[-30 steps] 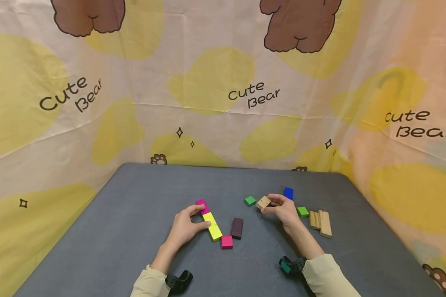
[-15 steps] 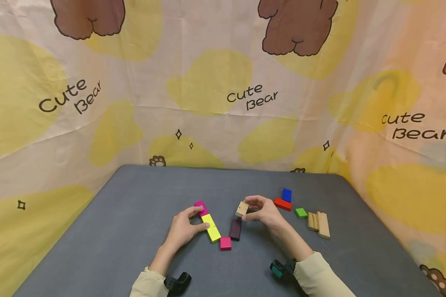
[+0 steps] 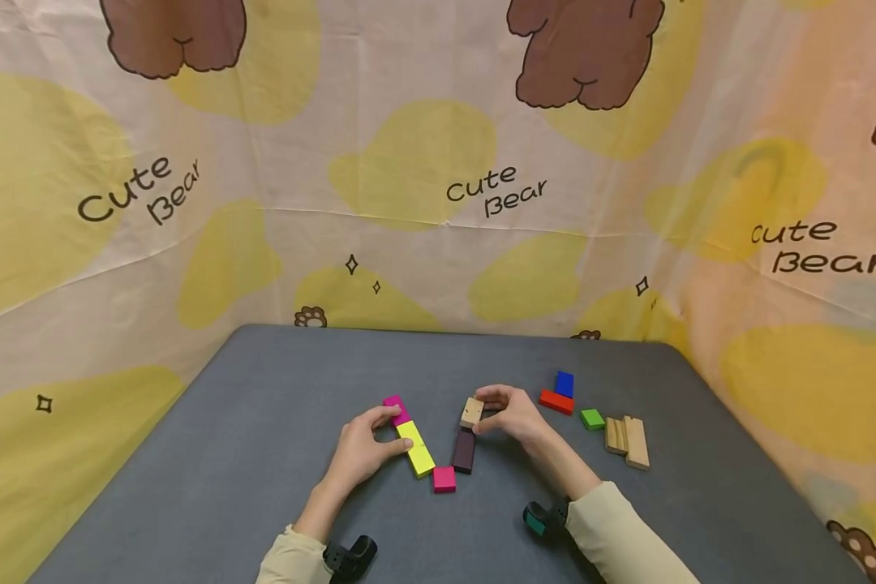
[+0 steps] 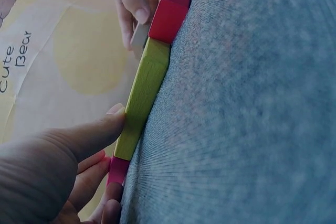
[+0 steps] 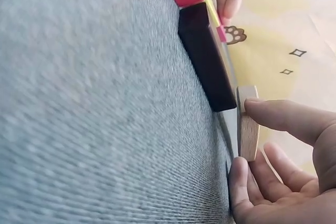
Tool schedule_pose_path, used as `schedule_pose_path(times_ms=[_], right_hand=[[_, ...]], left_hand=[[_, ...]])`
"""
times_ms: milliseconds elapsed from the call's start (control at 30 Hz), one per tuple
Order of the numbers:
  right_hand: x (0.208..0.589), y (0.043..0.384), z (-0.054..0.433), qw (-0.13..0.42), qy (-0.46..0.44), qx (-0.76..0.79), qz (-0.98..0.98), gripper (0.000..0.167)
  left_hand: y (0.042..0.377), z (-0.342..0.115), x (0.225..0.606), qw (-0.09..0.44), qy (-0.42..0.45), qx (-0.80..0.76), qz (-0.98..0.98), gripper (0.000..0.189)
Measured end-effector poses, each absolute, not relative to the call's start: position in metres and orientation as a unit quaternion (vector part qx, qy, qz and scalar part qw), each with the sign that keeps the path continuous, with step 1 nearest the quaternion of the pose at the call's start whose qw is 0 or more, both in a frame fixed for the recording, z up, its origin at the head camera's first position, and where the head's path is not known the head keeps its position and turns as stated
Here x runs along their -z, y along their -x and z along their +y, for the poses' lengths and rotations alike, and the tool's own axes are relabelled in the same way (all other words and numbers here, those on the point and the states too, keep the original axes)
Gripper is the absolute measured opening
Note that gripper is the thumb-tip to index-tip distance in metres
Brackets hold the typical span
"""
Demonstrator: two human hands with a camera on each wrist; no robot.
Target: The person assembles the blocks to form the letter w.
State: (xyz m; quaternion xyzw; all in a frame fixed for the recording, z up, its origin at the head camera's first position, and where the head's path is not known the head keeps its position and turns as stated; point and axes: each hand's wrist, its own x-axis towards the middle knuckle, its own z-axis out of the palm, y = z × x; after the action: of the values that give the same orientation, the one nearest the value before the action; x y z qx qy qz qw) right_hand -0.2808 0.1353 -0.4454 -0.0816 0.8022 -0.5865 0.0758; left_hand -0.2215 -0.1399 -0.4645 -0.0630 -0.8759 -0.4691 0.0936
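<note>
1. Head view: right hand (image 3: 516, 418) pinches wooden block (image 3: 471, 412), moved from dark block's (image 3: 463, 451) right to its far end, apparently aligning both.
2. Left hand (image 3: 360, 448) grips magenta block (image 4: 119, 168), left of and beyond dark block.

Beyond the yellow block (image 3: 418, 451), the magenta block (image 3: 397, 401) is partly covered by the left hand (image 3: 361, 448); higher, bears (image 3: 590, 57) are cropped.

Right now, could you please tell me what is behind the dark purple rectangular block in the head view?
Past the far end of the dark block is a pale rectangular wooden block, pinched by the right hand. It hides the patch of grey fabric tabletop there.
</note>
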Motion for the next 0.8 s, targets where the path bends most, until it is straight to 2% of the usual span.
schedule_pose_path(times_ms=[533, 800], right_hand=[[0.4478, 0.2881, 0.1327, 0.059, 0.073, 0.569, 0.817, 0.048], [0.4501, 0.2885, 0.1324, 0.07, 0.068, 0.579, 0.809, 0.047]], left_hand=[[0.2224, -0.1396, 0.4642, 0.091, 0.063, 0.472, -0.875, 0.054], [0.2214, -0.1404, 0.4639, 0.093, 0.064, 0.469, -0.876, 0.054]])
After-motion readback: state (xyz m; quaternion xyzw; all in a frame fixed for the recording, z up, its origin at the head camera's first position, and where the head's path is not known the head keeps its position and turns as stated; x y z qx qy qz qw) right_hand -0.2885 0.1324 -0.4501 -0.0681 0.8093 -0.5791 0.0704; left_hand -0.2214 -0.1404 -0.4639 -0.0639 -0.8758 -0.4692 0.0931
